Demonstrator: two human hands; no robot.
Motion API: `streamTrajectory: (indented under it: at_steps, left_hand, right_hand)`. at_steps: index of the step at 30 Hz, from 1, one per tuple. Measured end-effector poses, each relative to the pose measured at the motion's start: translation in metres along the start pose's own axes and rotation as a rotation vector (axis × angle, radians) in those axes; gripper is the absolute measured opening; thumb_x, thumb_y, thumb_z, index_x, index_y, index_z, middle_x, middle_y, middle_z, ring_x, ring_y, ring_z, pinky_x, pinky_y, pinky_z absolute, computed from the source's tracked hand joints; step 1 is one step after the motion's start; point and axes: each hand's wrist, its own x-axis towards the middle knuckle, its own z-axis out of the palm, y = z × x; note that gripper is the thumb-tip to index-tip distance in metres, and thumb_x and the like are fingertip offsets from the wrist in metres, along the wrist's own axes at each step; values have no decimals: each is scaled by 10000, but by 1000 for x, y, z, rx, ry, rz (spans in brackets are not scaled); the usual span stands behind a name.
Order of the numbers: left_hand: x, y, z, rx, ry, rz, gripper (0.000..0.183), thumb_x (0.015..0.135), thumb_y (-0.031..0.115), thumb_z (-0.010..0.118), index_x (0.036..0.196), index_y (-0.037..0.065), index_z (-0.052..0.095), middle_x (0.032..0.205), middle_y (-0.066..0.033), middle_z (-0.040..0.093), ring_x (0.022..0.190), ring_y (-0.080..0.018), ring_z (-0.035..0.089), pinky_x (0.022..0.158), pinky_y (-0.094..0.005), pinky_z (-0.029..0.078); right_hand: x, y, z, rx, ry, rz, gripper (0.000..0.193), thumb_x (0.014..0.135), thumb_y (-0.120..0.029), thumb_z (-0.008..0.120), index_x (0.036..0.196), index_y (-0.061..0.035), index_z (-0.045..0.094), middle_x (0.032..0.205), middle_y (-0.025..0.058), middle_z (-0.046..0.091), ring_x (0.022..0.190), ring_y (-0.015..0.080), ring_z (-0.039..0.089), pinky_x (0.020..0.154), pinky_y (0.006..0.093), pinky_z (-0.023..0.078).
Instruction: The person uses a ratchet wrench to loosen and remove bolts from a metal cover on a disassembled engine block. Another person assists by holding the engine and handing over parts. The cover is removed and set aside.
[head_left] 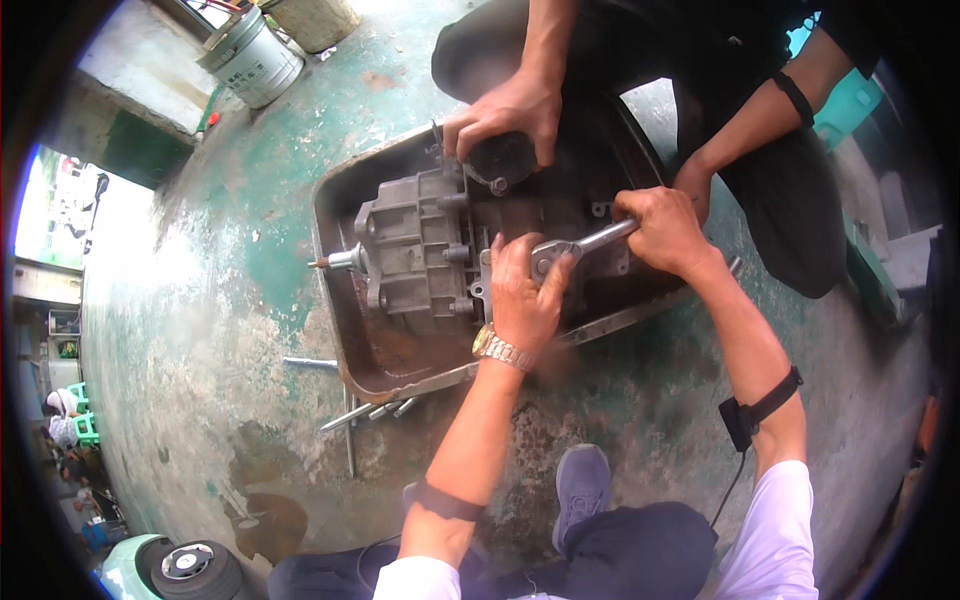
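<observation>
Hands crowd a grey metal gearbox (420, 245) lying on its side in a rusty, oil-stained steel tray (345, 345) on a worn green-painted concrete floor (200, 300). The wearer's left hand (525, 295), a metal watch (500, 348) at the wrist, presses down on the head of a silver ratchet wrench (575, 247) at the housing's near edge, fingers wrapped over the tool's head; the right hand (665, 230) is clenched around the handle's far end. Across the tray a crouching co-worker in dark clothes steadies the casing with one hand (505, 120) gripping a black round part (500, 160) on top, the other hand (692, 185) resting just behind the wearer's right. Long loose bolts (345, 415) lie on the floor just beside the tray's near corner. A white plastic bucket (250, 55) with a printed label stands well apart at the upper left, and a tyre (195, 570) shows at the lower left edge.
</observation>
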Motion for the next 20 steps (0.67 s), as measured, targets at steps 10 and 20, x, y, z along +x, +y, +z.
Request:
streamTrajectory:
  at_steps: [10, 20]
  left_hand:
    - [3, -16, -30, -55, -240, 56, 748, 738, -27, 710, 1403, -30, 368, 1274, -273, 521, 1184, -460, 516, 1031, -503, 416]
    - [19, -38, -34, 287, -368, 245, 371, 815, 38, 685, 1177, 85, 618, 1285, -209, 540, 1137, -420, 540, 1010, -446, 424]
  right_hand:
    - [-39, -17, -3, -14, 300, -94, 106, 634, -47, 607, 733, -56, 640, 710, 124, 639, 691, 340, 634, 608, 441, 481]
    - [-128, -33, 53, 817, 293, 634, 83, 847, -83, 752, 780, -56, 711, 594, -21, 495, 608, 44, 414, 544, 220, 352]
